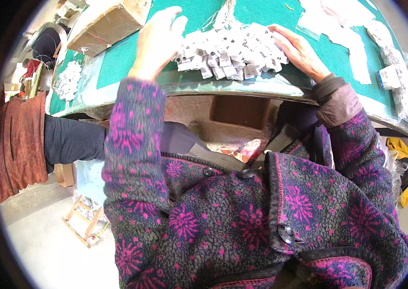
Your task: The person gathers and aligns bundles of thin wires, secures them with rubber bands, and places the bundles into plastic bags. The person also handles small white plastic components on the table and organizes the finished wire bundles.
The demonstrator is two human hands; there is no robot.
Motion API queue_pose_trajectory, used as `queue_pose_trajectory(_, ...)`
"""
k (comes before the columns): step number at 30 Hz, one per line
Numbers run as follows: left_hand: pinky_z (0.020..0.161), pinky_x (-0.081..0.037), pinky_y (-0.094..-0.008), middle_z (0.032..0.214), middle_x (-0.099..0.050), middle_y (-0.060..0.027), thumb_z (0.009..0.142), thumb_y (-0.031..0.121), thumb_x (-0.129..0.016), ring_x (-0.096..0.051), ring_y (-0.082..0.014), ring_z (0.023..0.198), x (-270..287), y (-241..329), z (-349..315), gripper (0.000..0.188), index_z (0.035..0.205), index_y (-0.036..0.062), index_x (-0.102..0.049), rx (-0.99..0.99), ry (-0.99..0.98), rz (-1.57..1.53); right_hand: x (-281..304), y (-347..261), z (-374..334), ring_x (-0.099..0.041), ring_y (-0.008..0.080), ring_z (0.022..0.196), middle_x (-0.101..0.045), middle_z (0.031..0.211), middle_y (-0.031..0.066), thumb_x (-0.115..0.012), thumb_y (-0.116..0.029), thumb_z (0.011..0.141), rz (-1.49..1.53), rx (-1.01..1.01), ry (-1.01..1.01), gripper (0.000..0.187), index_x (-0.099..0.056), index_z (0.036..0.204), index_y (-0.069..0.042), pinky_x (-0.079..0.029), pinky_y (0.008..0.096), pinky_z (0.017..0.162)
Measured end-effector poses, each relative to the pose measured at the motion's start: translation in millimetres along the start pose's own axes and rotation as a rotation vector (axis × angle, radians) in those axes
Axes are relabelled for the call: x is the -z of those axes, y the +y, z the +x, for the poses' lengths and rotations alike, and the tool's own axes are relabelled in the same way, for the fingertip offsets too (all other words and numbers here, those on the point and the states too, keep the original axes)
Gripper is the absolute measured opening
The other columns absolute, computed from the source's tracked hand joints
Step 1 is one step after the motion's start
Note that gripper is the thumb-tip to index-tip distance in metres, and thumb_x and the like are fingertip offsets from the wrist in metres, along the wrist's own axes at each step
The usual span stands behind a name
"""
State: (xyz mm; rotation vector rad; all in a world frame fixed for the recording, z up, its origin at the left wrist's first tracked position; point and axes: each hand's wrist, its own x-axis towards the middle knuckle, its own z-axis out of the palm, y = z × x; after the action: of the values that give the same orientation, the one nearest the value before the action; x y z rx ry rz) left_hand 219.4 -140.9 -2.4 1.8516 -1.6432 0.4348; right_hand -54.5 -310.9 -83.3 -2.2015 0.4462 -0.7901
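Cardboard box (109, 25), tan, upper left on green table (122, 58). Left hand (157, 41), open, blurred, at left edge of tags (230, 53). Tags: small white paper rectangles, strung, heaped mid-table near front edge. Right hand (299, 50), flat, fingers spread, pressing heap's right side. White paper scraps (343, 29) beyond.

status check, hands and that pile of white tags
Left hand open at tag pile left edge. Right hand flat on its right side. Cardboard box sits clear, far left.

Green table (122, 58): white tag pile (230, 53), cardboard box (105, 24).
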Motion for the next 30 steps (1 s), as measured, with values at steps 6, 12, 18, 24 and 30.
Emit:
queue_pose_trajectory(6, 0.082, -0.05, -0.0404, 0.088, -0.065, -0.0145, 0.088, 0.015, -0.053, -0.063, -0.0316, 0.086, 26, 72, -124, 0.017, 0.093, 0.0027, -0.063, -0.169, -0.805, -0.731, 2, -4, -15, -0.054, 0.0148, 0.113, -0.063, 0.122, 0.0119, -0.05, -0.025, 0.1, 0.229, -0.067, 0.062, 0.041, -0.051, 0.129, 0.003, -0.042, 0.0279, 0.096)
queue_pose_trajectory(12, 0.099, -0.041, -0.0496, 0.131, -0.054, -0.0197, 0.082, 0.01, -0.055, -0.047, -0.0356, 0.125, -132, 21, -237, 0.03, 0.109, 0.0056, -0.067, -0.129, -1.307, -0.074, 2, -17, -15, -0.056, 0.0168, 0.113, -0.065, 0.119, 0.0134, -0.046, -0.028, 0.102, 0.255, -0.21, 0.167, 0.042, -0.052, 0.128, 0.004, -0.038, 0.029, 0.103)
queue_pose_trajectory(18, 0.11, -0.021, -0.0555, 0.147, -0.042, -0.0074, 0.083, 0.016, -0.054, -0.035, -0.0291, 0.135, -259, 2, -312, 0.028, 0.103, 0.0156, -0.074, -0.144, -1.346, 0.125, 1, -28, -13, -0.053, 0.0146, 0.109, -0.061, 0.114, 0.01, -0.042, -0.032, 0.102, 0.017, -0.312, 0.133, 0.045, -0.053, 0.134, -0.003, -0.039, 0.0268, 0.097)
queue_pose_trajectory(24, 0.088, -0.049, -0.043, 0.108, -0.064, -0.0193, 0.084, 0.008, -0.052, -0.061, -0.0353, 0.105, -283, -5, -344, 0.027, 0.103, -0.0022, -0.068, -0.047, -1.302, -0.027, 0, -36, -10, -0.048, 0.0089, 0.095, -0.057, 0.108, 0.0031, -0.041, -0.029, 0.101, -0.057, -0.409, 0.166, 0.041, -0.056, 0.134, -0.01, -0.038, 0.0211, 0.086)
queue_pose_trajectory(30, 0.089, -0.052, -0.0448, 0.115, -0.064, -0.0185, 0.083, 0.005, -0.053, -0.063, -0.0362, 0.104, -263, 0, -356, 0.026, 0.103, -0.001, -0.069, -0.134, -1.431, -0.057, 1, -28, -12, -0.05, 0.0098, 0.101, -0.058, 0.109, 0.0028, -0.043, -0.028, 0.101, -0.018, -0.353, 0.175, 0.04, -0.056, 0.133, -0.008, -0.039, 0.0238, 0.093)
